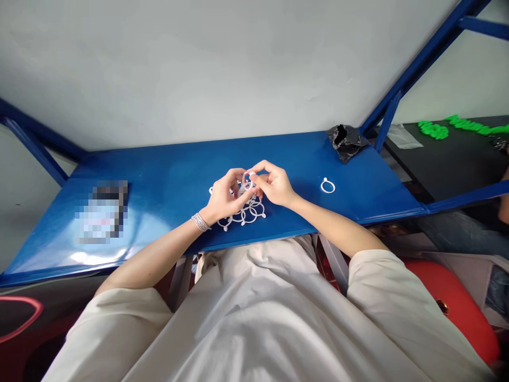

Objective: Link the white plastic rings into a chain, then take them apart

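Several white plastic rings with small knobs are linked into a cluster on the blue table, below and between my hands. My left hand curls around part of this cluster, thumb and fingers closed on the linked rings. At its right, my right hand pinches a white ring at the cluster's top by its knob end. The fingertips of both hands nearly meet there and hide some of the rings. One loose white ring with a knob lies flat to the right of my right hand.
The blue table meets a pale wall, with blue metal bars at both sides. A crumpled black plastic bag sits at the back right. A blurred-out object lies at left. Green pieces rest on a dark table; a red stool stands below right.
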`<action>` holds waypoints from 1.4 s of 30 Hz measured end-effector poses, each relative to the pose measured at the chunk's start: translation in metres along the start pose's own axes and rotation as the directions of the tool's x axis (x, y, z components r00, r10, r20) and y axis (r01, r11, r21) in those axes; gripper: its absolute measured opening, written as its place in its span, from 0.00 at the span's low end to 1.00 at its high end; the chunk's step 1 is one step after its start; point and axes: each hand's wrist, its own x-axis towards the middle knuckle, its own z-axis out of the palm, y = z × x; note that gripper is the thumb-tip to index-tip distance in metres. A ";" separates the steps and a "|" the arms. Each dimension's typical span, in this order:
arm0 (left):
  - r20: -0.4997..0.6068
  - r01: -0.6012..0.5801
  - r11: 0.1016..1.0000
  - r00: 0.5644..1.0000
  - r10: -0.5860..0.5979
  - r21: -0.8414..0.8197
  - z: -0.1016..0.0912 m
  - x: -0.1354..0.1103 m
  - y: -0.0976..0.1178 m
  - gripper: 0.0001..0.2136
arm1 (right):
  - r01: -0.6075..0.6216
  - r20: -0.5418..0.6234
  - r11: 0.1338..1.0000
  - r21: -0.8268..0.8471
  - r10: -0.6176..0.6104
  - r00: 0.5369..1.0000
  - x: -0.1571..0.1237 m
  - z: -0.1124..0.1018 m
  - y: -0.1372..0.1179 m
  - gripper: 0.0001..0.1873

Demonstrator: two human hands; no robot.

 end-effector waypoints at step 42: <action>-0.074 0.024 1.000 0.997 -0.023 0.006 0.002 0.002 0.003 0.21 | -0.623 -0.470 -0.050 -0.781 0.705 0.532 0.005 -0.191 -0.074 0.28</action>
